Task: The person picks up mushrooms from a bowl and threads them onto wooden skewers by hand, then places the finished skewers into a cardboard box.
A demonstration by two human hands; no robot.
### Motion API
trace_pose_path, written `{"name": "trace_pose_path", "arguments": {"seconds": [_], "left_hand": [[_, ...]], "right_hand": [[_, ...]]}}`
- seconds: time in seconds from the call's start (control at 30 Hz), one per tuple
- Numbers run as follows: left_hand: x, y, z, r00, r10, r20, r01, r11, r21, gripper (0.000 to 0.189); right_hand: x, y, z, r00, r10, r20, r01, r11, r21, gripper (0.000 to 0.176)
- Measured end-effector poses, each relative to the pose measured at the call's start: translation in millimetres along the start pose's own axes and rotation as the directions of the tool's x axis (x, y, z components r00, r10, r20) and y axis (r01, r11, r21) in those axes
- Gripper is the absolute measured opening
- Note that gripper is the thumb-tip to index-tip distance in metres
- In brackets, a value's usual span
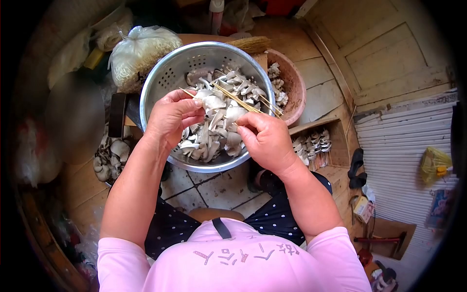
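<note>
A metal colander [165, 73] full of grey-white oyster mushrooms [209, 141] sits in front of me. My left hand [176, 116] is over its left side, thumb and fingers pinching a pale oyster mushroom piece [212, 101]. A thin skewer tip [187, 92] sticks out past those fingers. My right hand [266, 140] is closed at the colander's right side, with thin bamboo skewers [232, 96] running from it up and left across the mushrooms. Its fingertips are pinched near another mushroom piece [234, 114]; what lies inside the grip is partly hidden.
Behind the colander's right side stands a pink basin [296, 92] with mushroom pieces. A cardboard box [335, 141] at right holds skewered mushrooms [311, 146]. A filled plastic bag [143, 56] is at upper left, with more mushrooms [112, 155] below it.
</note>
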State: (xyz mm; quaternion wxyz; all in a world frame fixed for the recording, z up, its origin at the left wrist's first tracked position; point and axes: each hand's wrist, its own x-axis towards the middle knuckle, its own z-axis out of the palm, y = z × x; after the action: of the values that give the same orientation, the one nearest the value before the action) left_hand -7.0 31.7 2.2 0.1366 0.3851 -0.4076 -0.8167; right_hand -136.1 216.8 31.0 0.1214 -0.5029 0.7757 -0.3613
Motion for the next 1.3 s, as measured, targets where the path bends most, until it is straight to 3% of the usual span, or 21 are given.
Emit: {"name": "trace_pose_path", "arguments": {"seconds": [0.17,0.27,0.37,0.4,0.47,0.6,0.63,0.7,0.87,0.97,1.03,1.07,1.1,1.17,1.23,1.3], "left_hand": [[0.7,3.8,1.2,0.999,0.029,0.013,-0.03,0.999,0.038,0.028],[5.5,10.2,-0.6,0.992,0.119,-0.027,-0.117,0.991,0.071,0.041],[21.4,7.6,-14.7,0.959,0.266,-0.1,-0.223,0.922,0.315,0.034],[29.0,2.8,-20.4,0.959,0.265,-0.1,-0.222,0.923,0.315,0.034],[44.2,-11.1,-29.0,0.946,0.324,-0.01,-0.218,0.659,0.72,0.02],[46.1,-38.4,-16.4,0.91,0.4,0.108,-0.19,0.17,0.967,0.026],[45.9,-43.7,-14.6,0.911,0.398,0.109,-0.191,0.171,0.967,0.026],[47.2,-52.4,-11.1,0.88,0.434,0.193,-0.171,-0.09,0.981,0.023],[49.9,-50.6,-7.6,0.934,0.309,0.178,-0.127,-0.178,0.976,0.018],[41.0,-34.9,-4.4,0.935,0.315,0.164,-0.13,-0.124,0.984,0.018],[43.4,-18.8,-4.7,0.993,0.11,-0.046,0.022,0.21,0.977,0.017],[45.0,-18.4,-11.7,0.988,0.152,-0.015,-0.039,0.344,0.938,0.012],[44.1,-14.2,-14.6,0.988,0.153,-0.014,-0.04,0.342,0.939,0.012],[38.9,-1.1,-18.8,0.999,-0.005,-0.043,0.026,0.864,0.503,0.01],[28.8,12.0,-19.7,1.0,-0.016,0.023,0.005,0.916,0.402,0.011],[23.4,18.0,-19.2,0.998,-0.011,0.056,0.004,0.994,0.109,0.015]], "right_hand": [[1.0,3.3,-2.4,0.999,0.043,-0.009,-0.042,0.999,0.028,0.011],[4.0,6.3,-8.9,0.991,0.127,-0.05,-0.12,0.985,0.122,0.013],[7.1,4.2,-16.1,0.98,0.186,-0.073,-0.171,0.97,0.173,0.012],[6.3,8.1,-13.0,0.984,0.15,-0.098,-0.132,0.976,0.172,0.011],[4.5,7.4,-9.5,0.987,0.139,-0.083,-0.122,0.976,0.18,0.011],[3.2,7.1,-7.3,0.992,0.112,-0.055,-0.101,0.979,0.176,0.01],[3.3,5.9,-8.3,0.992,0.121,-0.042,-0.112,0.978,0.177,0.011],[3.6,5.9,-9.6,0.993,0.103,-0.052,-0.093,0.982,0.167,0.011],[3.4,5.9,-11.5,0.995,0.085,-0.057,-0.073,0.981,0.181,0.012],[3.2,6.8,-12.8,0.997,0.051,-0.062,-0.041,0.987,0.152,0.013],[2.6,6.4,-13.9,0.997,0.045,-0.056,-0.037,0.989,0.142,0.013],[2.2,5.7,-14.9,0.997,0.046,-0.058,-0.037,0.989,0.143,0.013],[1.9,5.1,-16.7,0.998,0.052,-0.035,-0.047,0.99,0.134,0.013],[1.0,5.0,-18.3,0.998,0.057,-0.016,-0.055,0.991,0.125,0.014],[-0.8,6.6,-16.8,0.999,0.028,-0.02,-0.025,0.99,0.142,0.012],[-2.2,5.3,-16.4,0.999,0.04,-0.009,-0.038,0.986,0.165,0.012]]}}
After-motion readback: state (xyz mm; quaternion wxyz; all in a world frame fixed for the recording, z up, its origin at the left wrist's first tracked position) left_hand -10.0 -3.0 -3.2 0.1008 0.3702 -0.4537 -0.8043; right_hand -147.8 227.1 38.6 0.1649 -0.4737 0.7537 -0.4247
